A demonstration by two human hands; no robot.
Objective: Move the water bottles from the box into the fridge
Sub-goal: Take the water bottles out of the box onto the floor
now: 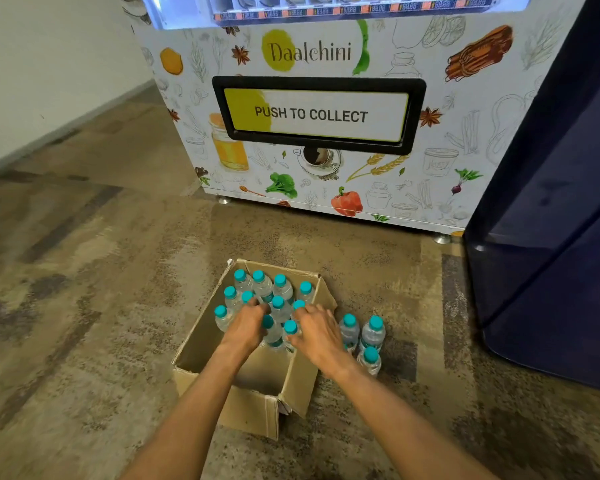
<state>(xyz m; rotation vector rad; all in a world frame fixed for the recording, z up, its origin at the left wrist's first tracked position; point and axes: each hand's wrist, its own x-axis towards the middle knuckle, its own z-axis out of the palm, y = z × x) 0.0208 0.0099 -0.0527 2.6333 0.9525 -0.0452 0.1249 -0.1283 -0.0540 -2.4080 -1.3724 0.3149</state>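
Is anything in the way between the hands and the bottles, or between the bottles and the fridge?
Nothing blocks the hands: left hand and right hand touch the teal-capped clear plastic water bottles in the open brown cardboard box. Three more bottles stand on the floor toward the dark blue fridge, whose door looks shut.

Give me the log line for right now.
left hand: on bottles in box | right hand: on bottles in box | grips: unclear | three bottles: floor, right of box
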